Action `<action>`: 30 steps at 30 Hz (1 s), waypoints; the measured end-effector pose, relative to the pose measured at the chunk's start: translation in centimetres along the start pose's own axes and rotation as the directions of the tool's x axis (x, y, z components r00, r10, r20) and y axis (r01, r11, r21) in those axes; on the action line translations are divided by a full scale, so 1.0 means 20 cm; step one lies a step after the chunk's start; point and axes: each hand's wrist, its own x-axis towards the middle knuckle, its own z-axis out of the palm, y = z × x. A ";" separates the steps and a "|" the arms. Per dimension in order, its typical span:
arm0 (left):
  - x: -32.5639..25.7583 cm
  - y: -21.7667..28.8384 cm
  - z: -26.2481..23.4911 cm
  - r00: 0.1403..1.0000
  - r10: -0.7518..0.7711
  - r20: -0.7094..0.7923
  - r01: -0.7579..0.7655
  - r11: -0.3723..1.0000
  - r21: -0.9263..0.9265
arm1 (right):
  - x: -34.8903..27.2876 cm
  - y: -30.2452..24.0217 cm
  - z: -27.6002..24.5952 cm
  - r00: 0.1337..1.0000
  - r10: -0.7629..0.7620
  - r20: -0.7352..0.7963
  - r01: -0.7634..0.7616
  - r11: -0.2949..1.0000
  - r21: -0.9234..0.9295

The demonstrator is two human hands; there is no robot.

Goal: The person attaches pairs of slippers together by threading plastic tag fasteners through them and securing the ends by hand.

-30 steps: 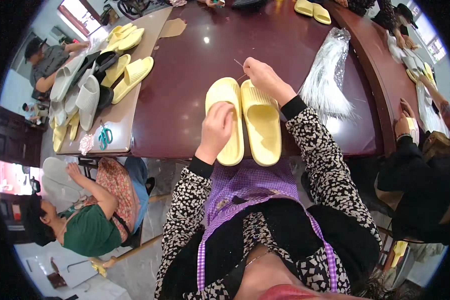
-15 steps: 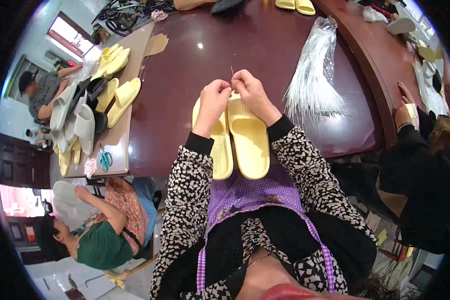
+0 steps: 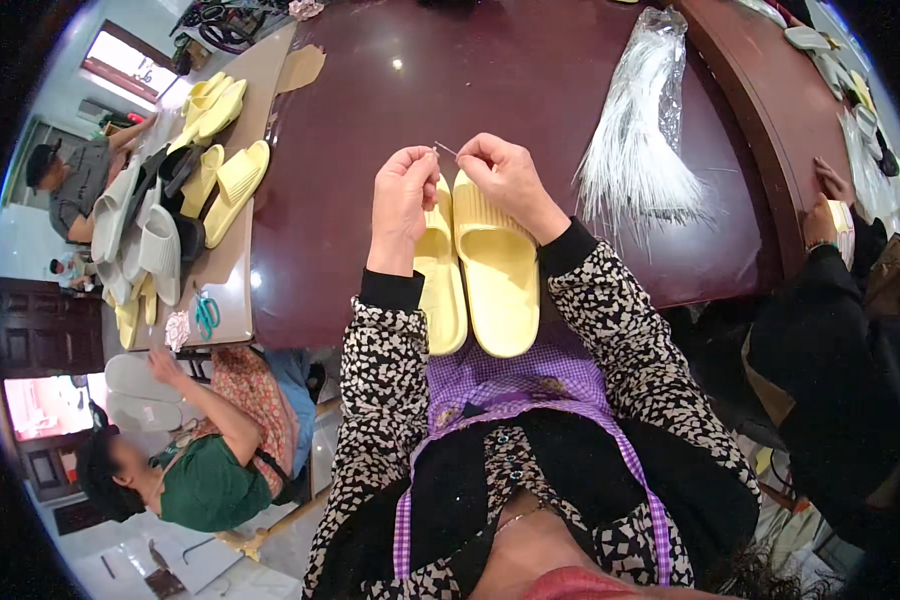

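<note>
Together, the left hand and right hand pinch a thin clear strand, each grip clamped on it, above the pair of yellow slippers lying at the dark surface's near edge

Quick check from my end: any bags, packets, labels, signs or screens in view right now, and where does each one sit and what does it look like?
Clear plastic bag: on the dark table, right of the right hand; long, shiny, holds thin white strands that fan out.
Cardboard piece: far left of the table; flat, tan.
Labels, signs or screens: none that I can make out.
</note>
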 end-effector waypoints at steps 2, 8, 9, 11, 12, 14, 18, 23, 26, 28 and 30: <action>0.00 -0.01 0.00 1.000 -0.001 -0.015 0.001 1.000 -0.027 | 0.00 0.01 0.00 1.000 -0.015 -0.002 0.015 0.999 -0.039; 0.01 0.00 0.01 1.000 0.004 -0.015 -0.004 0.999 -0.041 | 0.02 0.01 -0.02 0.999 -0.031 0.032 0.034 0.994 -0.101; 0.01 0.00 0.01 1.000 0.012 -0.017 -0.013 0.999 -0.033 | 0.02 0.01 -0.02 0.999 -0.041 0.028 0.044 0.994 -0.103; 0.01 0.00 0.02 0.999 0.029 -0.022 -0.029 0.999 -0.016 | 0.02 0.02 -0.02 0.998 -0.050 0.025 0.052 0.993 -0.103; 0.01 0.00 0.02 0.999 0.028 -0.023 -0.029 0.999 -0.016 | 0.02 0.02 -0.02 0.998 -0.050 0.031 0.053 0.993 -0.105; 0.00 0.00 0.03 0.999 0.032 -0.035 -0.033 0.999 -0.025 | 0.02 0.02 -0.01 0.998 -0.049 0.042 0.053 0.993 -0.109; 0.01 -0.01 0.03 0.998 0.045 -0.042 -0.045 0.999 -0.018 | 0.02 0.02 -0.02 0.999 -0.033 0.043 0.039 0.992 -0.124; 0.00 -0.01 0.02 0.997 0.045 -0.065 -0.045 0.999 0.006 | 0.02 0.02 -0.01 0.999 -0.027 0.032 0.031 0.992 -0.122; 0.00 -0.02 0.03 0.994 0.072 -0.086 -0.071 0.997 0.018 | 0.02 0.02 0.00 0.999 -0.047 0.000 0.046 0.993 -0.105; 0.00 -0.03 0.03 0.992 0.086 -0.097 -0.084 0.996 0.024 | 0.02 0.02 0.01 0.999 -0.042 0.001 0.041 0.993 -0.108; 0.00 -0.04 0.04 0.987 0.103 -0.121 -0.099 0.994 0.041 | 0.02 0.02 0.01 0.999 -0.032 0.003 0.032 0.993 -0.116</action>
